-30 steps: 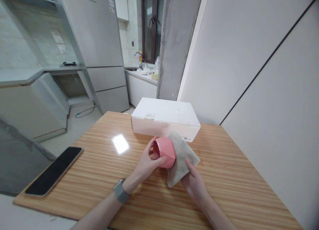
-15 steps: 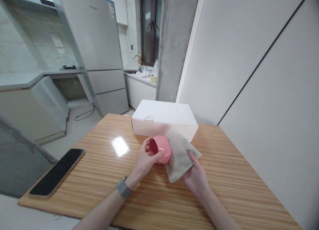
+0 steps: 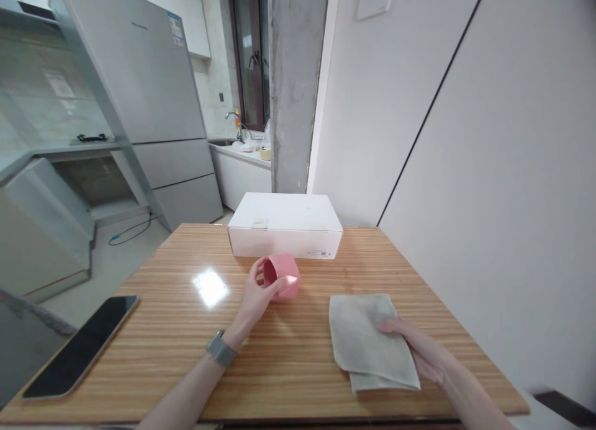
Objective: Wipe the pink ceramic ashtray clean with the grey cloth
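Far left on the wood-grain worktop (image 3: 158, 349): dark slab, maybe a tablet or phone (image 3: 81, 349), lying flat, its face black. Behind it, off the worktop, silver fridge (image 3: 130, 82); short wordmark and blue-topped label (image 3: 176, 30) on the door, both too small for me to read from here. Next, grey-banded watch (image 3: 221, 349) on the left wrist. Left hand (image 3: 255, 295): grip closed round a pink cup (image 3: 287, 276), thumb on the near side, other fingers round the rim. Cup sits right in the grip, tipped on its side, mouth toward the palm; can't tell if it touches the worktop. Just behind the cup, closed white box (image 3: 285, 211); tape on the front edge, small print and marks low at front right, not legible. Further right, well apart from the cup, grey folded cloth (image 3: 367, 337). Right hand (image 3: 426, 350): grip narrow, pinching the cloth's right side, thumb on top; fingers underneath hidden.
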The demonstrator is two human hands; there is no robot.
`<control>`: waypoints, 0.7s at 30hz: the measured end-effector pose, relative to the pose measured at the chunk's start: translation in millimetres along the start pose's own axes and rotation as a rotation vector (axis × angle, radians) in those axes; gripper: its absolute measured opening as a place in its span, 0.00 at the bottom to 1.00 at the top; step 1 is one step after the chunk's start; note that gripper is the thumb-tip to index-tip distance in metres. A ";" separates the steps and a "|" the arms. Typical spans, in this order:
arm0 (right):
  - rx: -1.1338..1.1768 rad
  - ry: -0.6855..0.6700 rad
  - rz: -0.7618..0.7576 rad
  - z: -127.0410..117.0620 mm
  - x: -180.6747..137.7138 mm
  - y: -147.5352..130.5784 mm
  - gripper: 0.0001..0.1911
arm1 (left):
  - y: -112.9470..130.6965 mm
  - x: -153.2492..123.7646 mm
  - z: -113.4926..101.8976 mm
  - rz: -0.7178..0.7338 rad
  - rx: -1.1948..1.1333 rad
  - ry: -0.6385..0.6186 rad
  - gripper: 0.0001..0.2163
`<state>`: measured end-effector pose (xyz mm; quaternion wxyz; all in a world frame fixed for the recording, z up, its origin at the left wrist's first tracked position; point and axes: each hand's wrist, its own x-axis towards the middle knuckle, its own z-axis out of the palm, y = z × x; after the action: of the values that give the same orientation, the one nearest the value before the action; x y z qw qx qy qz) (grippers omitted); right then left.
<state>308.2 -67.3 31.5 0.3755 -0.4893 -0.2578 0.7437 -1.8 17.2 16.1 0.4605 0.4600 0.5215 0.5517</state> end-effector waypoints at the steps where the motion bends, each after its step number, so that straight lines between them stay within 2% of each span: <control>1: -0.050 0.057 -0.030 -6.8 -4.8 2.2 0.10 | -1.1 -0.2 0.6 0.007 0.003 -0.009 0.36; 5: -0.432 0.293 -0.136 -35.3 -11.2 9.3 0.12 | -6.1 0.1 1.3 0.060 0.025 -0.038 0.37; 9: -0.943 0.494 -0.403 -63.6 -5.7 14.7 0.15 | -4.7 -1.3 0.9 0.092 0.062 -0.069 0.37; 11: -1.153 0.601 -0.433 -74.8 -2.4 18.6 0.17 | -2.4 -2.6 0.9 0.096 0.080 -0.073 0.36; 14: -1.319 0.725 -0.453 -82.7 1.2 23.2 0.19 | 0.4 -4.2 1.4 0.124 0.108 -0.085 0.37; 16: -1.335 0.804 -0.538 -78.1 3.3 22.9 0.22 | 2.6 -5.4 1.9 0.166 0.126 -0.096 0.37; 18: -1.274 0.822 -0.681 -62.8 5.1 19.7 0.24 | 6.5 -7.6 2.7 0.223 0.148 -0.104 0.38; 21: -1.071 0.586 -0.900 -21.2 7.4 13.8 0.25 | 17.1 -13.9 5.2 0.312 0.254 -0.134 0.39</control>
<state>321.7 -69.0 9.0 0.4069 -0.6299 -0.6484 0.1314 5.0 3.7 33.0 0.3416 0.6251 0.4776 0.5142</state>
